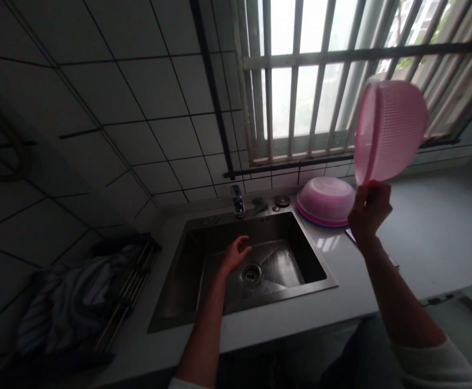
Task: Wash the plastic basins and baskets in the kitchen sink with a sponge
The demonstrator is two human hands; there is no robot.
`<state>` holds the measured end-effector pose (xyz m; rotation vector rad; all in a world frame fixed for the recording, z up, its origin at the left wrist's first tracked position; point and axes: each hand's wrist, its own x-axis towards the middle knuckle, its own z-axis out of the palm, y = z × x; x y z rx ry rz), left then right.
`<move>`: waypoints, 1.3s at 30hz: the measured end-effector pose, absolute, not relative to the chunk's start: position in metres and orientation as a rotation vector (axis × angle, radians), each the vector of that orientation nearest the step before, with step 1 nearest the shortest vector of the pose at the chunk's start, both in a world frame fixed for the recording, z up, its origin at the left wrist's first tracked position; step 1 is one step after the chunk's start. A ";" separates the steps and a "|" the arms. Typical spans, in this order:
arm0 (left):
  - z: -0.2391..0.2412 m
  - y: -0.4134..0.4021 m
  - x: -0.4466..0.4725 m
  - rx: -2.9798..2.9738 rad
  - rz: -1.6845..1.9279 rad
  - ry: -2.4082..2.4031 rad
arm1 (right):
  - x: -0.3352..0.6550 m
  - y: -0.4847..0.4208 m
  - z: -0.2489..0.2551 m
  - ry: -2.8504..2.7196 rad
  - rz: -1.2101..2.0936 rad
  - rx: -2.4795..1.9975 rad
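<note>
— Fingers (382,189) of the right hand (368,210): how are they set?

— They are closed on the rim of the basket (400,129), which is pink and finely ribbed.

— And where is the basket?

— It is held up off the surface (442,210), to the right of the sink (301,248). It is tipped on its side, with its mouth turned left, and part of the barred window (301,81) is covered by it.

— How is the left hand (233,256) placed?

— It is held over the sink, near the drain (251,274). Its fingers are loosely bent, a fair gap is left between thumb and forefinger, and nothing is gripped. How high above the sink's floor it is held cannot be told.

— What is set near the surface's back edge?

— Bowls (325,195) are stacked upside down by the sink's far right corner. At the sink's back edge is the tap (238,202); between tap and bowls are seen something green (259,206), too dim to be made out, and a metal disc (282,201).

— And at the surface's left edge?

— There a striped cloth (78,302) is heaped beside a rack (130,281).
</note>
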<state>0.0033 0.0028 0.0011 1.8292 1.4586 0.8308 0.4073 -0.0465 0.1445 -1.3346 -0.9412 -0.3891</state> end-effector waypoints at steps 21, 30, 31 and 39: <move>0.005 0.007 -0.016 1.516 1.011 1.619 | 0.294 -0.002 0.029 -2.034 0.291 -1.913; 0.014 0.004 -0.024 1.579 1.504 1.613 | 0.258 0.021 -0.003 -1.879 0.511 -1.878; 0.020 0.002 -0.022 1.633 1.561 1.631 | 0.260 0.022 -0.006 -1.890 0.511 -1.881; 0.124 0.036 0.006 2.366 1.448 1.540 | 0.252 0.023 -0.004 -1.922 0.547 -1.866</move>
